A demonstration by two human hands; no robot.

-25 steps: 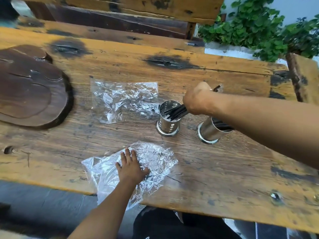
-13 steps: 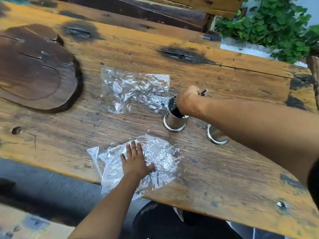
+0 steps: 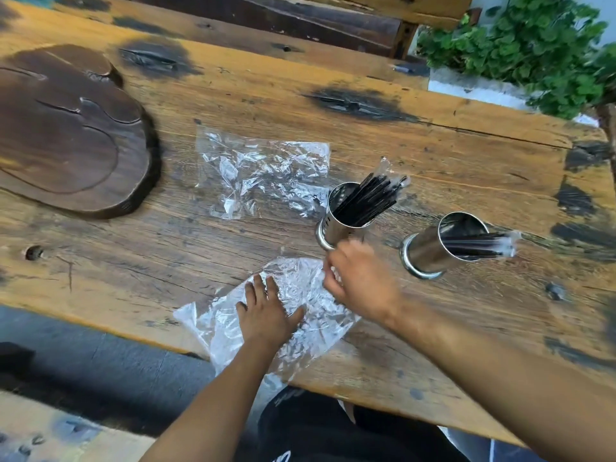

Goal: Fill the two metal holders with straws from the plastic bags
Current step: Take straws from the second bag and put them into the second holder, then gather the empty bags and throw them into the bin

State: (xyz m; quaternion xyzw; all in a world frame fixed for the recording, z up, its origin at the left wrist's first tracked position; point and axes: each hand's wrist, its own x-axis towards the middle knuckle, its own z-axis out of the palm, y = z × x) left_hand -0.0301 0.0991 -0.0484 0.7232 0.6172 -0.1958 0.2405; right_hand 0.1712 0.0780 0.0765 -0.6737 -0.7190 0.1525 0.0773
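Two shiny metal holders stand on the wooden table (image 3: 450, 328). The left holder (image 3: 333, 225) holds a bundle of black wrapped straws (image 3: 373, 198) leaning right. The right holder (image 3: 433, 251) also has black straws (image 3: 480, 246) poking out to the right. A crumpled clear plastic bag (image 3: 260, 175) lies flat behind them. A second clear bag (image 3: 310, 318) lies at the near edge. My left hand (image 3: 263, 315) presses flat on it, fingers spread. My right hand (image 3: 360, 278), blurred, hovers over that bag's right end just in front of the left holder, fingers curled, with nothing visible in it.
A dark round wooden slab (image 3: 66, 128) lies at the table's left. A bench backrest (image 3: 300, 18) runs along the far side, and green plants (image 3: 533, 51) stand at the back right. The table's near edge is right under my left forearm.
My right hand let go of the straws in the left holder and pulled back towards the near bag. The left hand stayed flat on that bag.
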